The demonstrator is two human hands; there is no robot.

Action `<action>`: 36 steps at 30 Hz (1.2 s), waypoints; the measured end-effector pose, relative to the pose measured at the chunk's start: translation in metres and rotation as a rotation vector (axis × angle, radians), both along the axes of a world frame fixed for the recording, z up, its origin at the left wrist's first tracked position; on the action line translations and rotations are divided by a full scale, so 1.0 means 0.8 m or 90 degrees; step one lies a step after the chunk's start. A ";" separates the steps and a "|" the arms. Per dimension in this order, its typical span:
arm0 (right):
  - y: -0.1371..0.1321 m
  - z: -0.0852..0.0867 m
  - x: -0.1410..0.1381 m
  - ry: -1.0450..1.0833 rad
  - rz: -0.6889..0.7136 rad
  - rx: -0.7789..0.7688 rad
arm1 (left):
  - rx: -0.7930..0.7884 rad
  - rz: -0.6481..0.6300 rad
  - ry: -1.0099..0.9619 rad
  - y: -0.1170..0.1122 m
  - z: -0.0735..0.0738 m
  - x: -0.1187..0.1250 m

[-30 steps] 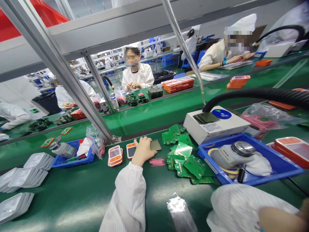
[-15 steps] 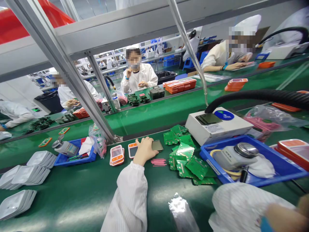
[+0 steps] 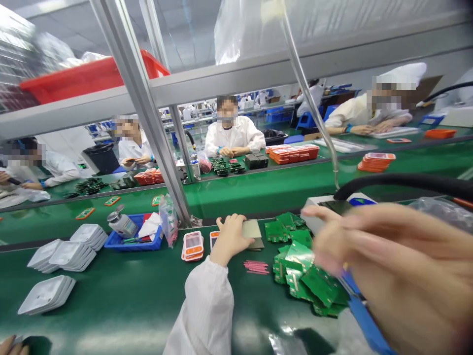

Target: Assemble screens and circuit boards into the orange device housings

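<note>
My left hand (image 3: 231, 239) reaches to the back of the green bench. Its thumb and fingers close around the edge of a thin, square, beige-grey panel (image 3: 252, 229). A darker panel shows just beneath that one. Beside this hand an orange-and-white frame (image 3: 213, 238) is partly covered. Large and blurred, my right hand (image 3: 399, 261) is raised close to the camera on the right, a blue band at its wrist. Motion smears its fingers, and whether it holds anything cannot be made out. Pink strips (image 3: 256, 267) and a heap of green circuit boards (image 3: 306, 271) lie between the hands.
Orange-and-white frames (image 3: 192, 246), white plastic shells (image 3: 46, 295) and a blue tray (image 3: 151, 244) with a bottle (image 3: 123, 224) stand left. A metal post (image 3: 148, 118) rises behind. Co-workers sit opposite; another person's hand (image 3: 14, 346) shows bottom left. A clear bag (image 3: 288, 344) lies in front.
The view has shifted, so the bench appears lower and further right. My right hand has risen from the bottom right corner into view. The panel at my left hand now looks lighter and lifted.
</note>
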State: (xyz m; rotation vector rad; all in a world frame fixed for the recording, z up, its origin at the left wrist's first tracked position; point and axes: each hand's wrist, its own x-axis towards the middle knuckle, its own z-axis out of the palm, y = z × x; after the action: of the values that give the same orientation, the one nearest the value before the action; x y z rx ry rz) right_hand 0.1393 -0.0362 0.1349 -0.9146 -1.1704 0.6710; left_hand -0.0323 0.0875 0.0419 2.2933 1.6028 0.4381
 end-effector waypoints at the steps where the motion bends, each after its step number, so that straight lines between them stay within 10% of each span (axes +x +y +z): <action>1: 0.016 0.006 -0.012 -0.032 0.002 -0.002 | 0.017 0.008 -0.014 -0.006 0.012 -0.003; 7: 0.093 -0.014 -0.037 -0.301 -0.060 -0.057 | 0.161 0.031 -0.136 -0.057 0.085 -0.028; 12: 0.085 -0.022 -0.041 -0.240 0.115 -0.114 | 0.220 0.035 -0.160 -0.090 0.111 -0.038; 17: 0.079 -0.018 -0.037 -0.119 0.107 -0.111 | 0.143 -0.002 -0.310 -0.103 0.119 -0.048; 26: 0.069 -0.006 -0.026 0.093 0.360 -0.179 | -0.340 -0.345 -0.742 -0.071 0.102 -0.055; 36: 0.051 0.005 -0.046 0.150 0.355 -0.238 | -0.359 -0.415 -0.817 -0.071 0.095 -0.042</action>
State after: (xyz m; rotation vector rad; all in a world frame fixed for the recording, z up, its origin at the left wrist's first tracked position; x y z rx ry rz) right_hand 0.1024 0.0045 0.1391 -0.7838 -1.1075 1.4476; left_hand -0.0657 0.0304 0.1178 1.3664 0.2565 0.8651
